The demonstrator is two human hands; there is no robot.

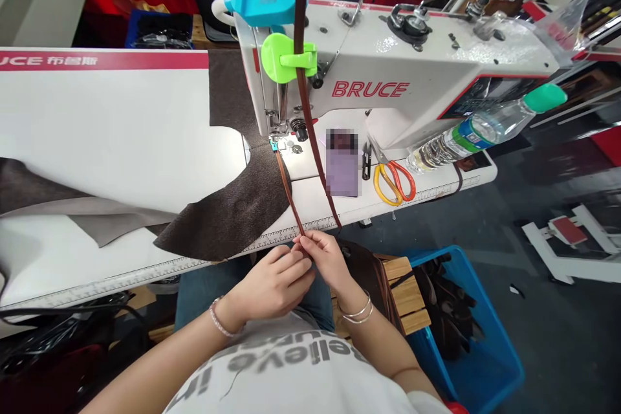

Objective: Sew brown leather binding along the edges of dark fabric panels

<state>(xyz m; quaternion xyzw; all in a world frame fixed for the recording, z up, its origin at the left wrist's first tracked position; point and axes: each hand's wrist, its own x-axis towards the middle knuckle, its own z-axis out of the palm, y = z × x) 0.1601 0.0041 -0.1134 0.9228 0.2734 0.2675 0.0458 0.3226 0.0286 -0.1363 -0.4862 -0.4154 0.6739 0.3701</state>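
A narrow brown binding strip (290,197) runs from the blue presser foot (274,145) of a sewing machine (320,52) down to my hands, past the table edge. My right hand (326,257) pinches its lower end between thumb and finger. Close against it, my left hand (279,281) has its fingers curled at the same spot; what lies inside them is hidden. Under the foot lies a dark brown curved fabric piece (237,200), flat on the table. Another brown strip (310,123) hangs down past the machine's green clip (284,58).
On the machine bed are orange-handled scissors (395,182), small black snips (366,162), a purple rectangular item (343,174) and a tilted water bottle (480,132). More brown fabric (39,191) lies at left. A blue bin (504,343) and wooden stool (410,294) stand at right.
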